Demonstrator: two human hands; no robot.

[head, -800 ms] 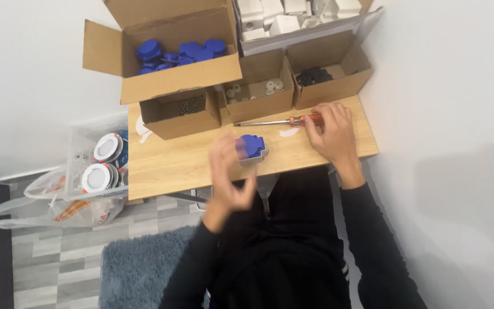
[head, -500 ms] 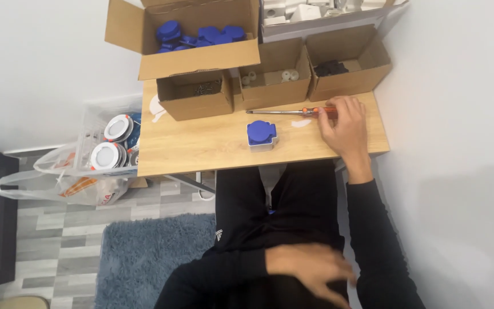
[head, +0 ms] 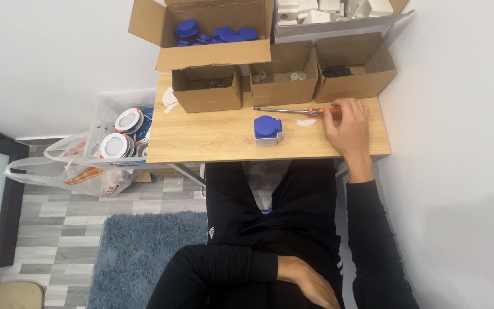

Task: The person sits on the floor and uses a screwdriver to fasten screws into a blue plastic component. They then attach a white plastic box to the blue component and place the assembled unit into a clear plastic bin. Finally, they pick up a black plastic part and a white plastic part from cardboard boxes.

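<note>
Head view — right hand (head: 347,127): rests on the tabletop (head: 212,137), fingers curled over the orange handle of the screwdriver (head: 298,111).
Screwdriver axis: lies left-right along the boxes' front, shaft pointing left.
Blue socket (head: 267,130): just left of that hand, below the shaft — apart from it.
Left hand (head: 310,283): on the lap, loosely released, holding nothing; far from both.

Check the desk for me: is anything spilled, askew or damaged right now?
Nothing stands out. The blue socket part sits flat on the wooden table, the screwdriver lies along the boxes under the right hand, and the cardboard boxes stand upright. The left hand rests in the lap.
</note>
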